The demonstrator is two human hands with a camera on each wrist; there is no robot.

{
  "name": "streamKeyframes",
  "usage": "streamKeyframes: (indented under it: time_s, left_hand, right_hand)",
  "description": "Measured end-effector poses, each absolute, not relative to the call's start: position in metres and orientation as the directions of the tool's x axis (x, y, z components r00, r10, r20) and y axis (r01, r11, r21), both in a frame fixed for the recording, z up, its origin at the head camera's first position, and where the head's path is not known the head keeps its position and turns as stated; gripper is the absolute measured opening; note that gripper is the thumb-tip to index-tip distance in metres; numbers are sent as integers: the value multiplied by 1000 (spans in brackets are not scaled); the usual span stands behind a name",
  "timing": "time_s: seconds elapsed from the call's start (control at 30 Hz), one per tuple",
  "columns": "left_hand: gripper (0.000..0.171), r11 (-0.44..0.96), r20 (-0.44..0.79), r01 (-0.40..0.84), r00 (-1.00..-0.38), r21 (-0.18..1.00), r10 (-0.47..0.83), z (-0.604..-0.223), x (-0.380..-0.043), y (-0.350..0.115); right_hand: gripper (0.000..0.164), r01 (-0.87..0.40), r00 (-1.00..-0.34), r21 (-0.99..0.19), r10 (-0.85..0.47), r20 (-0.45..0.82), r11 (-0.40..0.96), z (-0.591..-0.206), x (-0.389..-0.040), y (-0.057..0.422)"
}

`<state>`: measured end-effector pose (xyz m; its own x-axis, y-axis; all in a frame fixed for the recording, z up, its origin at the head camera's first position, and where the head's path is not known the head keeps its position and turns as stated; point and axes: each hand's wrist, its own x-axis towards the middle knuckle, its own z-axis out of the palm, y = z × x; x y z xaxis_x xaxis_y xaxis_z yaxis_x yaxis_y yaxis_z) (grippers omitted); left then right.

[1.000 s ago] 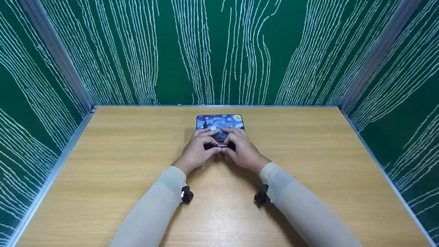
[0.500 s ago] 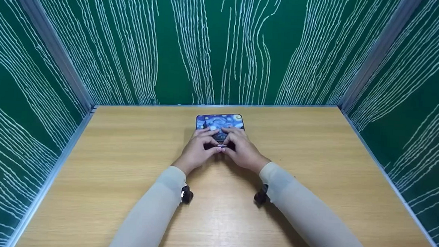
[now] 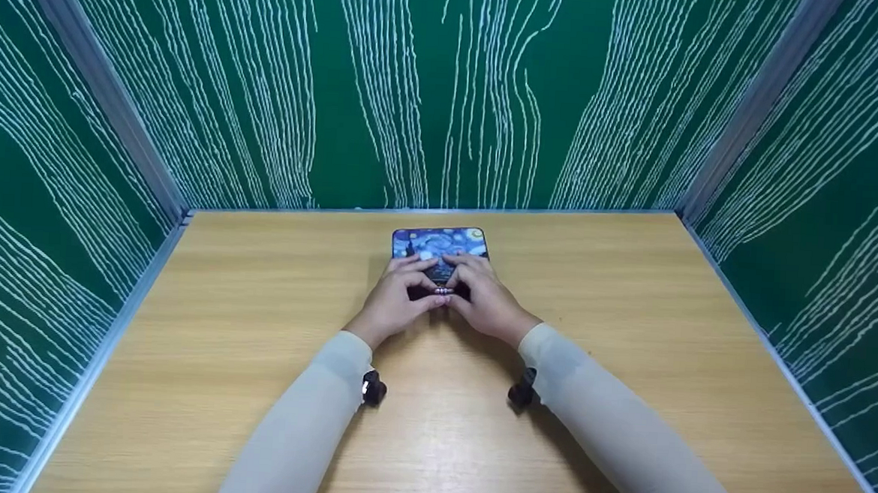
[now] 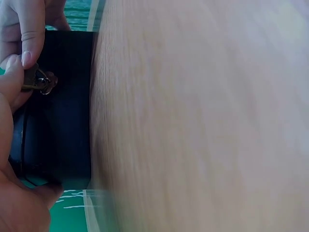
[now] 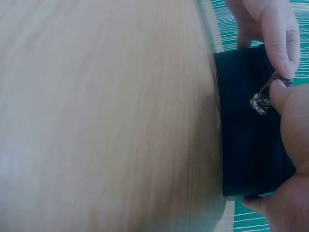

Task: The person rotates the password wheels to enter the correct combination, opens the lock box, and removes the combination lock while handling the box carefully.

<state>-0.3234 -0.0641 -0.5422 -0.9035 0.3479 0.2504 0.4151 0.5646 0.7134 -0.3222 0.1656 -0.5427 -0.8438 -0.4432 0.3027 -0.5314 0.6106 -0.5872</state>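
Note:
A box with a blue swirling night-sky picture on its lid lies on the table. The wrist views show its dark side wall, where a metal clasp with a ring sits. My left hand and right hand meet at this wall. Thumb and index finger of each pinch the clasp's metal flap, the thumb tips side by side. The other fingers of both hands rest on the lid and along the box's sides. Fingertips hide part of the flap, and whether the clasp is fastened is hard to see.
The wooden table spreads around the box. Green panels with white wavy lines stand behind it and at both sides, joined by grey metal posts. A small dark camera is worn on the left wrist, another on the right.
Both thumb tips have shifted very slightly at the clasp. The box and arms stay in place.

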Motion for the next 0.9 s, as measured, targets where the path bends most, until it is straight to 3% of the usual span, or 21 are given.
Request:
streamKeyframes:
  time_s: [0.9]
  left_hand:
    - [14,554,257,421,-900,718,351,-543,-325,-64]
  right_hand:
    - [12,-521,-850,-595,-440,292,612,-543,-323,166]
